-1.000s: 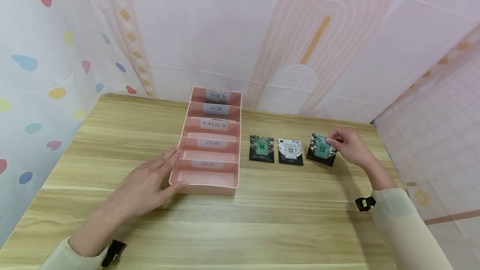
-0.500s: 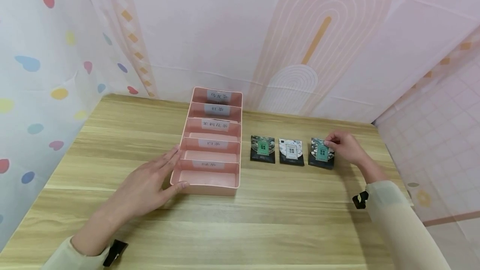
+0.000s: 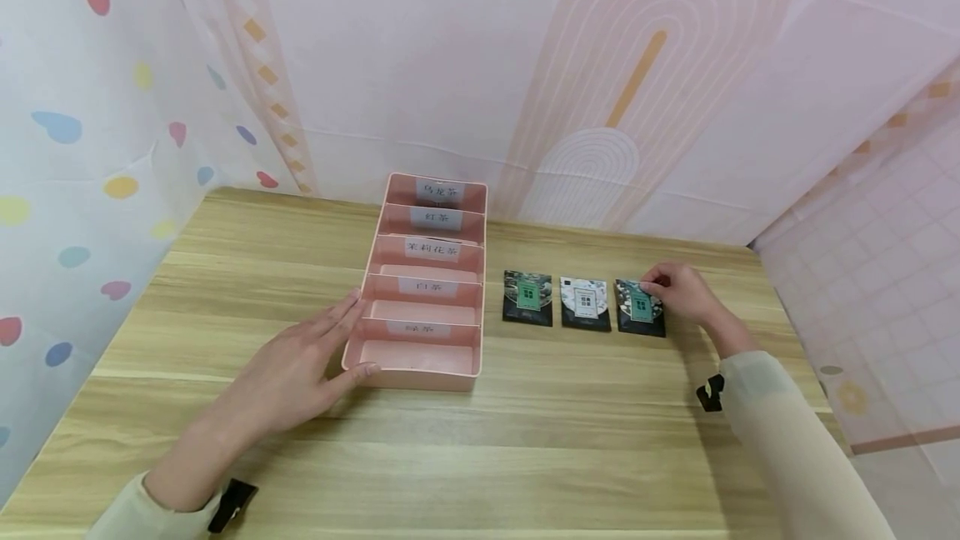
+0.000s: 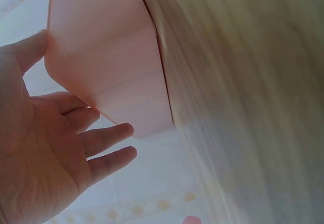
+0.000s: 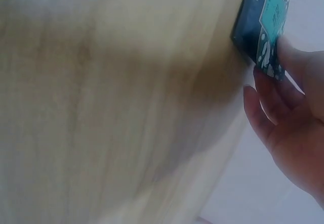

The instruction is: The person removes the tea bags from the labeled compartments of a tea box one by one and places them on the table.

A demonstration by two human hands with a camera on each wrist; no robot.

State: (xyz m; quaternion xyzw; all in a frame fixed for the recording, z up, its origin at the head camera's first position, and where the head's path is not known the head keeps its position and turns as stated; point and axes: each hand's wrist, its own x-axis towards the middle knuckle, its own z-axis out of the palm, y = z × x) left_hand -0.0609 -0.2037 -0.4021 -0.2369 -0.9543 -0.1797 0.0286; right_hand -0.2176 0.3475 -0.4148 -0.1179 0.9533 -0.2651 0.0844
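In the head view, my right hand point(image 3: 684, 297) pinches the upper right edge of a black sachet with a teal label point(image 3: 640, 308) between thumb and fingers. The right wrist view shows the thumb on the face of that sachet point(image 5: 271, 24) and fingers behind it. To its left lie a black sachet with a white top point(image 3: 585, 307) and one with a green label point(image 3: 527, 298). My left hand point(image 3: 288, 369) rests at the near left corner of a pink divided box point(image 3: 420, 379). Its thumb touches the front rim, and its fingers extend loosely along the left wall.
Labels with Chinese characters point(image 3: 432, 251) mark the box's several compartments, which run front to back. Everything stands on a wood-grain table point(image 3: 525, 448). Patterned cloth point(image 3: 450, 65) hangs behind the table and at both sides.
My right hand has shifted slightly left and straightened the teal-labelled sachet, which was tilted and now lines up beside the other two. The left hand stays at the box.
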